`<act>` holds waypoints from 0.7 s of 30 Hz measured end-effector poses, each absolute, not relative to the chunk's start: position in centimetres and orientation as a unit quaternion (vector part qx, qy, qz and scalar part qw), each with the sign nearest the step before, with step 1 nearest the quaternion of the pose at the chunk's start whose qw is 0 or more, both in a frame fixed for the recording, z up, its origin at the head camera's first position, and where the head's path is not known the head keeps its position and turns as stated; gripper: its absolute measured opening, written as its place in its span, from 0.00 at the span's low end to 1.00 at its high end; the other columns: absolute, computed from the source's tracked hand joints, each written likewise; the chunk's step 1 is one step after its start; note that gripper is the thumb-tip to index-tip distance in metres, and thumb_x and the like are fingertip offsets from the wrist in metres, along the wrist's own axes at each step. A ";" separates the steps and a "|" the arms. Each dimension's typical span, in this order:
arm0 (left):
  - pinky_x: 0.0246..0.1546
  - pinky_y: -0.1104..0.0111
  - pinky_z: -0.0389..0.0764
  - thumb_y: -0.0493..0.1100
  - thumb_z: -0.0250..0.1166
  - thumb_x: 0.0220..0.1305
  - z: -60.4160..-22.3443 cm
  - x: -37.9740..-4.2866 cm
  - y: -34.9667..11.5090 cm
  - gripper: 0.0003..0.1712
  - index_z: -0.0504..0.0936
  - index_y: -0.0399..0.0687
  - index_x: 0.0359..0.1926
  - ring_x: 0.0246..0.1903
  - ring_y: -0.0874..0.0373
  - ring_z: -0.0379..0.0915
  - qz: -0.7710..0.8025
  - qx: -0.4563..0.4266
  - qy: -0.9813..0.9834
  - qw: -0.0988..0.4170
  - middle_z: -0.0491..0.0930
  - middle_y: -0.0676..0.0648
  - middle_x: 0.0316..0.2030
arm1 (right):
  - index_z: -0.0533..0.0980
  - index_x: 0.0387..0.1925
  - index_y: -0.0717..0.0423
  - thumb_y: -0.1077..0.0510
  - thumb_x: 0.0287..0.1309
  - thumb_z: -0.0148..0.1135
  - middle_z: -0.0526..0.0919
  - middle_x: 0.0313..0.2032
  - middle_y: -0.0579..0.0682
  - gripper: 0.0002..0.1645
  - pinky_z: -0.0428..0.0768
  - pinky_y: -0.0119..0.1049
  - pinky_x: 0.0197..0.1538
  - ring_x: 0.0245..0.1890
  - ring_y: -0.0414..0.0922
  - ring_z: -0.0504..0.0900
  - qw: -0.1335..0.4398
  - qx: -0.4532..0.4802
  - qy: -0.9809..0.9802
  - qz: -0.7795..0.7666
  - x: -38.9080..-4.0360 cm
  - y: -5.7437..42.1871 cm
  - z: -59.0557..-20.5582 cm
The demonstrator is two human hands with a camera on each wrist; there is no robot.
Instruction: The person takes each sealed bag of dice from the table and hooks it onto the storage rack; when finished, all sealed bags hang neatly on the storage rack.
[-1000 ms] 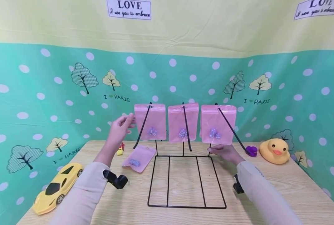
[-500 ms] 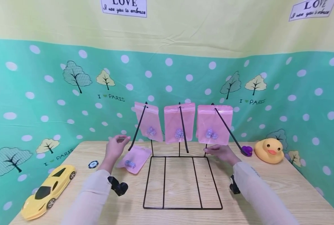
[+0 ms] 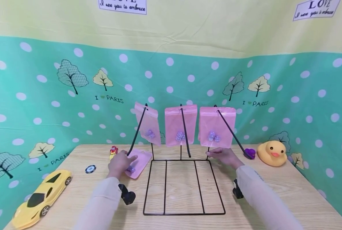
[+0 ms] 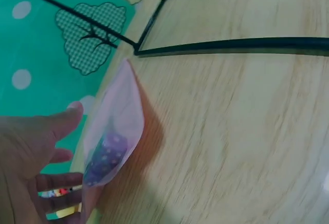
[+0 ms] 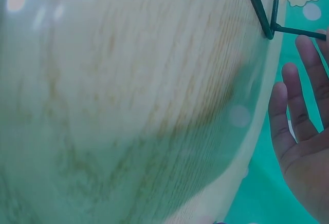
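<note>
A black wire display rack (image 3: 184,213) stands on the table with pink zip pouches on its three hooks: a left pouch (image 3: 150,126), a middle pouch (image 3: 174,124) and a right pouch (image 3: 206,127). Bluish-purple dotted pieces show through each. Another pink pouch (image 3: 142,161) lies on the table left of the rack. My left hand (image 3: 120,163) is at that pouch's left side, thumb spread over it; in the left wrist view the fingers (image 4: 60,182) reach beside the pouch (image 4: 121,111). My right hand (image 3: 225,156) pinches the rack's right upright near its base, other fingers (image 5: 295,98) extended.
A yellow toy car (image 3: 42,198) sits at the left, with a round chip (image 3: 90,169) near it. Behind my left hand is a small red and yellow toy (image 3: 113,151). A purple toy (image 3: 250,153) and a rubber duck (image 3: 272,153) stand at the right. Printed cloth hangs behind.
My left hand has come away from the left hanging pouch and moved down to the pouch on the table. That hanging pouch has turned at an angle. My right hand stays at the upright.
</note>
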State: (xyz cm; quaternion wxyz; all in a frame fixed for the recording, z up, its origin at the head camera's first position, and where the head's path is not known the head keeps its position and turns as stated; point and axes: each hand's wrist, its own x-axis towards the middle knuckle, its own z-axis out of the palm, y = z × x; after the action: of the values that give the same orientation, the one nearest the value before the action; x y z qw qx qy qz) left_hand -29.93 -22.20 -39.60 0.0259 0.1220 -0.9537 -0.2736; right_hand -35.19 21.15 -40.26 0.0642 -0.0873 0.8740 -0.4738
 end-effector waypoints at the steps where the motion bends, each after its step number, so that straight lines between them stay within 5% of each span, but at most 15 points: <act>1: 0.46 0.44 0.78 0.57 0.64 0.70 -39.8 -30.0 -22.1 0.39 0.70 0.26 0.64 0.46 0.33 0.80 -0.257 0.121 -0.958 0.027 0.81 0.26 0.49 | 0.85 0.48 0.60 0.47 0.66 0.68 0.87 0.47 0.57 0.21 0.81 0.50 0.50 0.49 0.53 0.83 0.065 -0.087 0.873 -0.475 -35.2 21.1 -40.3; 5: 0.44 0.43 0.78 0.56 0.69 0.66 -40.5 -30.1 -21.8 0.37 0.73 0.26 0.58 0.40 0.35 0.81 -0.220 0.115 -0.967 0.052 0.82 0.29 0.40 | 0.85 0.48 0.60 0.47 0.66 0.68 0.87 0.47 0.56 0.21 0.81 0.49 0.50 0.48 0.53 0.83 0.064 -0.085 0.873 -0.475 -35.0 21.0 -40.4; 14: 0.54 0.39 0.70 0.49 0.72 0.63 -41.3 -29.9 -22.2 0.39 0.71 0.21 0.60 0.51 0.29 0.75 -0.242 0.115 -0.961 0.066 0.78 0.23 0.51 | 0.85 0.46 0.61 0.49 0.65 0.69 0.88 0.44 0.55 0.19 0.80 0.45 0.46 0.44 0.52 0.82 0.063 -0.085 0.871 -0.480 -35.0 20.7 -40.3; 21: 0.54 0.42 0.69 0.44 0.69 0.65 -40.6 -29.8 -22.6 0.30 0.74 0.23 0.57 0.42 0.38 0.78 -0.347 0.128 -0.928 0.041 0.81 0.28 0.46 | 0.85 0.48 0.59 0.46 0.65 0.68 0.86 0.48 0.56 0.21 0.81 0.46 0.48 0.46 0.51 0.82 0.069 -0.077 0.877 -0.468 -35.0 21.0 -40.2</act>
State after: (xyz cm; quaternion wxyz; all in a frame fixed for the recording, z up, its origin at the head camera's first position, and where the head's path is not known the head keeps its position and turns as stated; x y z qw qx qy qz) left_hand -29.77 -22.61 -40.61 0.0407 0.1284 -0.9280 -0.3473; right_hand -35.02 20.96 -40.17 0.0693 -0.0766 0.8775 -0.4684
